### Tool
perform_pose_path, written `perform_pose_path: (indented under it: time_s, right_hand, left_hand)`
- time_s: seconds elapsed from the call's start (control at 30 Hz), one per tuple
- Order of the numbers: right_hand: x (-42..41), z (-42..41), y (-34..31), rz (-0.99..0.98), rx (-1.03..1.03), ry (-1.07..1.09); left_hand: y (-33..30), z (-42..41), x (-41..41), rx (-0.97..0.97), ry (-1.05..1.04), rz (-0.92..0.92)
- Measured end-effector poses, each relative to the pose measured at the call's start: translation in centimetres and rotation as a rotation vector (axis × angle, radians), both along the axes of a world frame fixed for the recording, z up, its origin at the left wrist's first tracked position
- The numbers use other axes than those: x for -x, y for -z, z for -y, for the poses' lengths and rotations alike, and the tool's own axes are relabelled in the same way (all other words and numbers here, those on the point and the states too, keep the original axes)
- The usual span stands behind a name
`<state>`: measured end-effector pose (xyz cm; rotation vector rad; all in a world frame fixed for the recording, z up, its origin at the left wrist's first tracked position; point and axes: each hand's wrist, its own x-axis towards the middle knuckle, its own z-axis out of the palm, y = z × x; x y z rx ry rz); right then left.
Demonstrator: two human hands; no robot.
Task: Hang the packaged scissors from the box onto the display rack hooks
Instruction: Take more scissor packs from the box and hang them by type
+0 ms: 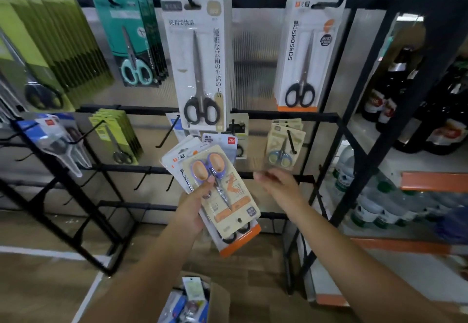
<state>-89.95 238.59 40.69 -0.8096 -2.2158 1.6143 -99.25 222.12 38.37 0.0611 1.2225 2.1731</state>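
fingers (pixel 202 191) of the left hand (pixel 192 211) curl round a fanned stack of packaged scissors (pixel 220 196) at the centre of the frame, thumb pressed on the top card with its orange-and-purple pair. the right hand (pixel 281 188), just to the right of the stack, hangs loosely spread and holds nothing, though blur hides its fingertips. the cards look light and stiff, their blister fronts likely slick, so a pinch near the punched hole at the card's end should serve best for threading. more packs lie in the box (pixel 202 300) at the bottom of the frame. the black display rack (pixel 286 116) fills the upper frame, most hooks (pixel 162 137) loaded, a few at centre left bare. bottles (pixel 395 94) line shelves at the right; the floor (pixel 38 226) is wood-toned.
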Motion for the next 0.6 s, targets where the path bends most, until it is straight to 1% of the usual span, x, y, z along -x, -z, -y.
perform_pose_path:
  time_s: [0.03,0.07,0.1,0.17,0.3,0.37,0.43,0.53,0.6]
  right_hand:
    - [-0.3,1.3,0.1,0.033,0.058,-0.121]
    - [-0.4,2.2,0.3,0.058,0.079,-0.189]
    - [-0.3,2.9,0.5,0.044,0.084,-0.194]
    - [-0.2,3.3,0.6,-0.032,0.148,-0.106]
    - [-0.4,2.7,0.7,-0.107,0.234,0.109]
    - [-0.8,2.1,0.6,-0.145,0.29,0.18]
    - [-1.4,1.5,0.4,-0.17,0.323,0.185]
    - [-2.2,0.4,-0.1,-0.157,0.279,0.086]
    - [-2.2,-0.2,-0.5,-0.11,0.215,0.007]
  left_hand:
    - [-0.1,0.0,-0.2,-0.002,0.002,0.006]
    - [-0.2,0.1,-0.4,-0.003,0.004,0.011]
    - [-0.4,0.1,-0.6,-0.001,0.0,0.02]
    - [-0.8,0.3,-1.1,0.002,-0.019,0.029]
    - [-1.0,1.0,-1.4,-0.032,-0.027,0.035]
    - [-1.1,1.4,-1.3,0.037,-0.015,0.058]
    - [-1.1,2.1,-1.1,0.092,-0.015,0.084]
    - [-1.3,3.2,-0.6,0.004,0.005,0.125]
    - [-0.9,3.8,-0.5,-0.025,-0.026,0.092]
